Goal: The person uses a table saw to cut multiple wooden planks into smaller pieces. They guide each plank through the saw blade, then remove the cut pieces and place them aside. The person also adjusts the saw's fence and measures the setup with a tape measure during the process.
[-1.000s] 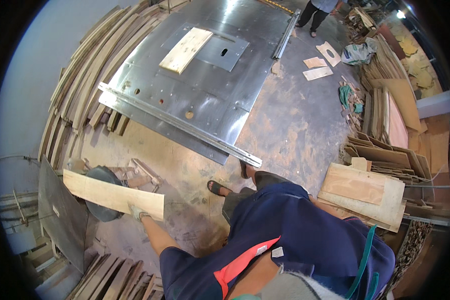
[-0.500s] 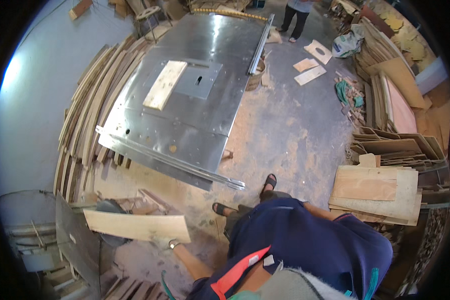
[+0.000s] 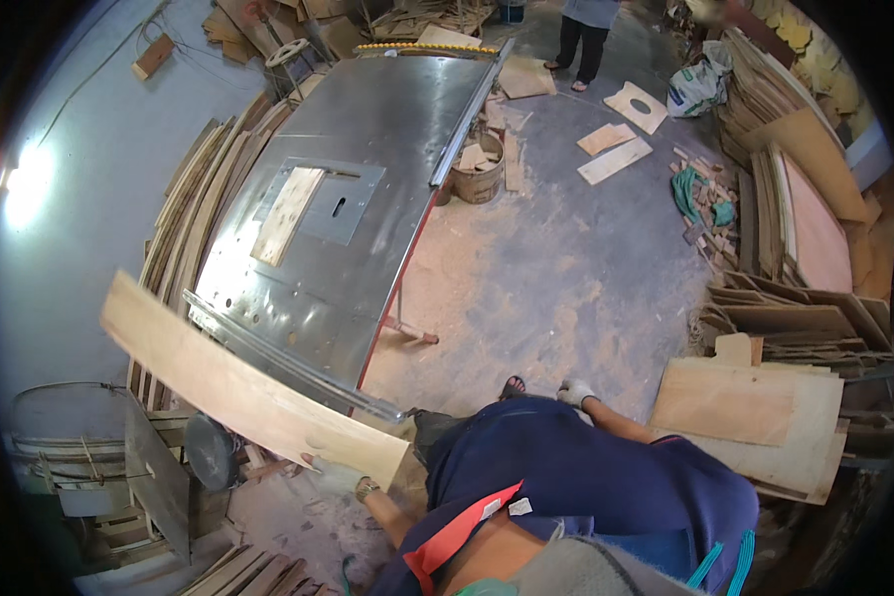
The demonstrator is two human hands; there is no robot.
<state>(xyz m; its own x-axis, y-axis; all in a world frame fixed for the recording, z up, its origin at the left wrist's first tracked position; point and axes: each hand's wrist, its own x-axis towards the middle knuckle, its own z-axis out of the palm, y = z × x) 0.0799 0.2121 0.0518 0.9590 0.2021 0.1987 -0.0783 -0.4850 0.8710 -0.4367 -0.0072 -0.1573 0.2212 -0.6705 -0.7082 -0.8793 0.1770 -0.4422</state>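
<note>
My left hand, in a pale glove with a watch at the wrist, grips the lower edge of a long, slightly curved wooden board near its right end. The board slants up to the left, passing in front of the near edge of a metal saw table. On the right, beyond my dark blue shirt, my gloved right hand hangs over the floor with its fingers curled; nothing shows in it. A shorter wooden plank lies on the table beside the slotted insert plate.
Long boards lean along the left wall. A bucket of offcuts stands beside the table. Flat wood pieces lie on the floor near another person. At right are stacked panels and a scrap heap.
The board has risen in my left hand, its far end swinging up and left. My right hand has come into sight. The table sits further left and lower in the view.
</note>
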